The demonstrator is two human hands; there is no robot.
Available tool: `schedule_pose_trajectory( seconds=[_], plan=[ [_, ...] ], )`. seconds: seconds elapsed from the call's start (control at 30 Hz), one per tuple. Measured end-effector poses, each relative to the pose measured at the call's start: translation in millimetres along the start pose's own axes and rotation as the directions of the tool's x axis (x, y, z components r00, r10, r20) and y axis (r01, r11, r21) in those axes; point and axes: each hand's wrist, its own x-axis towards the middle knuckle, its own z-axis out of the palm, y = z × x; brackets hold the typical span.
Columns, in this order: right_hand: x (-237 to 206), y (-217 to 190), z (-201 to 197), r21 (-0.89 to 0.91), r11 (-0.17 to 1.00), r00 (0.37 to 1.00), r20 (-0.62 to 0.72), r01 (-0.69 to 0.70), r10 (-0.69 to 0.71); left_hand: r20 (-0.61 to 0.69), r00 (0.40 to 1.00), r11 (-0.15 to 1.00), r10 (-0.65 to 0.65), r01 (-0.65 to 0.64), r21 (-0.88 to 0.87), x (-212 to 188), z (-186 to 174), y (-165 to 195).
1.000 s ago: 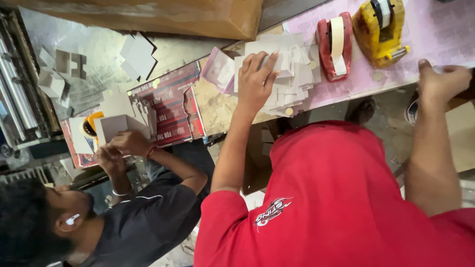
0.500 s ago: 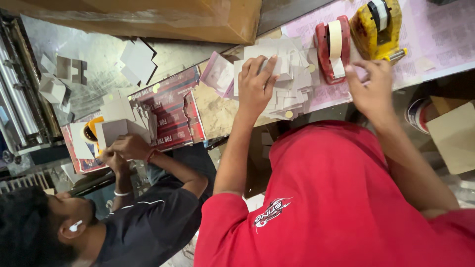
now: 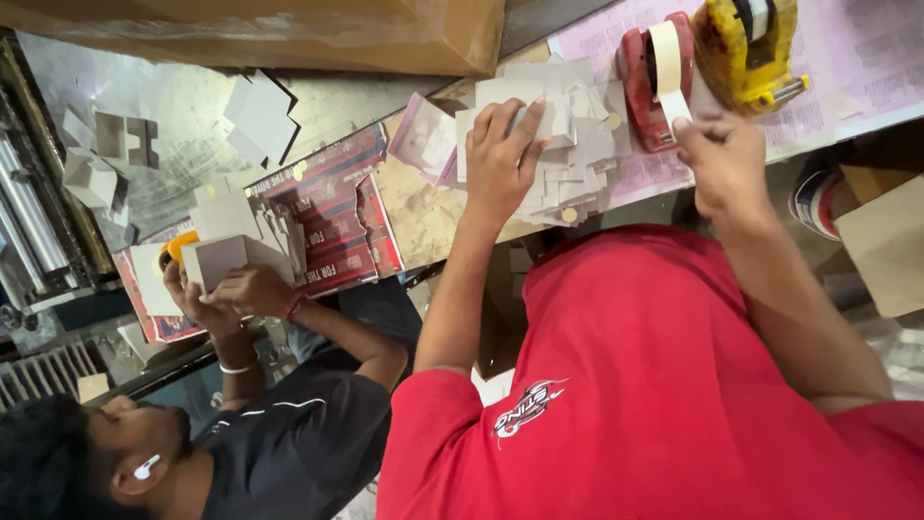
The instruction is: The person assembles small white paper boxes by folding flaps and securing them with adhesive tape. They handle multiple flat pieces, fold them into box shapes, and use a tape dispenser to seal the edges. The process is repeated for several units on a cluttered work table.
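My left hand (image 3: 500,159) lies with fingers spread on a loose stack of small pale paper cards (image 3: 577,144) on the table. My right hand (image 3: 722,159) pinches the free end of a beige tape strip (image 3: 674,101). The strip comes off a red tape dispenser (image 3: 640,72) just above that hand. A yellow tape dispenser (image 3: 751,48) stands to the right of the red one. My red shirt (image 3: 654,385) fills the lower right.
A co-worker in a black shirt (image 3: 279,453) at lower left holds a grey cardboard box (image 3: 226,260). Flattened red printed cartons (image 3: 332,221) lie between us. A large brown box (image 3: 289,29) spans the top. Folded grey boxes (image 3: 106,154) sit at the left by a metal machine (image 3: 29,231).
My right hand has come in from the table's right edge to the red dispenser and taken hold of the tape end. My left hand has stayed on the card stack.
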Motion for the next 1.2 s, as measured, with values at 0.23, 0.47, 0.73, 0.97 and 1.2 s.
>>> schedule_pose_trajectory(
  seconds=[0.23,0.47,0.73,0.97,1.2],
  plan=[
    [-23.6,25.7,-4.2,-0.017,0.999,0.999,-0.027,0.037,-0.037,0.009,1.000,1.000,-0.006,0.006,0.003,1.4,-0.6,-0.4],
    [-58.8,7.7,-29.4,-0.841,0.453,0.938,0.166,0.295,-0.303,0.008,1.000,1.000,0.006,-0.006,-0.013,4.6,-1.8,0.5],
    [-64.9,-76.1,33.4,-0.362,0.840,0.864,0.453,0.404,-0.221,0.002,1.000,1.000,0.015,-0.015,0.026,0.5,0.3,2.5],
    [-13.1,-121.3,88.2,-0.242,0.646,0.635,0.601,0.724,-0.486,0.000,1.000,1.000,0.008,-0.008,0.025,-2.8,0.8,0.7],
    [-3.5,-90.8,107.7,-0.174,0.720,0.680,0.530,0.672,-0.507,0.014,1.000,1.000,0.004,-0.004,0.011,-1.1,-1.2,-1.5]
  ],
)
